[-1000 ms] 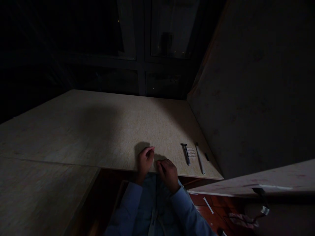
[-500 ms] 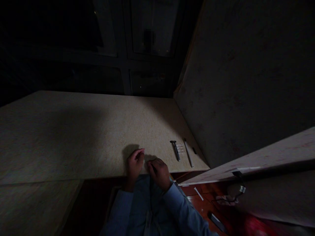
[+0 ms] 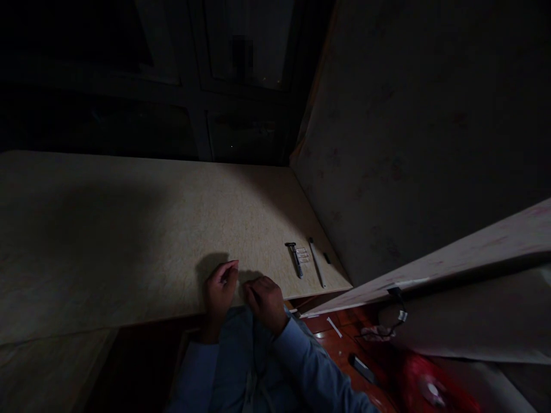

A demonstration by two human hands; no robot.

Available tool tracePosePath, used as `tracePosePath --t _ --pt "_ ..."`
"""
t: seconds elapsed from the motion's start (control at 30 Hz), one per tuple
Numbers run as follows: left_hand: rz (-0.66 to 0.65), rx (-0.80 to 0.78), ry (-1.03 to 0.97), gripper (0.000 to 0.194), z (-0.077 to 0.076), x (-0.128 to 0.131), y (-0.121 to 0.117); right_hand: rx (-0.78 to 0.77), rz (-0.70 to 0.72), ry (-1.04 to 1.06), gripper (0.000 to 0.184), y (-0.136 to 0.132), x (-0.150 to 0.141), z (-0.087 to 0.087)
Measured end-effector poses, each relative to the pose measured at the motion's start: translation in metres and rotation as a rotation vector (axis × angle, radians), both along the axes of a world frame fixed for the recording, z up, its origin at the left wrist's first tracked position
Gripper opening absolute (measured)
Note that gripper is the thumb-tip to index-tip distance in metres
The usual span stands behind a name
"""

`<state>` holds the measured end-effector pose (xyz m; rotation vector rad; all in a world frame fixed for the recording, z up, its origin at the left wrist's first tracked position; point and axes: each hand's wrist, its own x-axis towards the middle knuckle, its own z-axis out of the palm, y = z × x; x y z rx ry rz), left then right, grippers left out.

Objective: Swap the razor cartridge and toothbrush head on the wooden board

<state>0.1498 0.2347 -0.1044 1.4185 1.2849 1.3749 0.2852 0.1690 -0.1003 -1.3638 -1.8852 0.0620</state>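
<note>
Both of my hands rest at the near edge of a pale wooden board. My left hand has its fingers curled in a pinch. My right hand is closed close beside it, fingers bent toward the left hand. What they hold, if anything, is too small and dark to make out. To the right on the board lie a dark T-shaped tool, a few small pale pieces and a thin pale stick.
A large upright panel stands at the right. Another board slants across the lower right. On the red-brown floor lie small white strips, a dark flat object and cables. Dark window frames fill the back.
The view has swung to the right, so the hands and tools sit further left in the picture. The hands keep the same closed pose at the board's edge.
</note>
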Motion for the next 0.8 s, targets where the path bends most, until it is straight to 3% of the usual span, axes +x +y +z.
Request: tracePosePath --t 0.8 --pt "-0.002 0.025 0.016 0.03 0.0048 0.0001 -0.0025 0.0 -0.03 -0.018 0.022 0.0001 -0.0016 -0.0049"
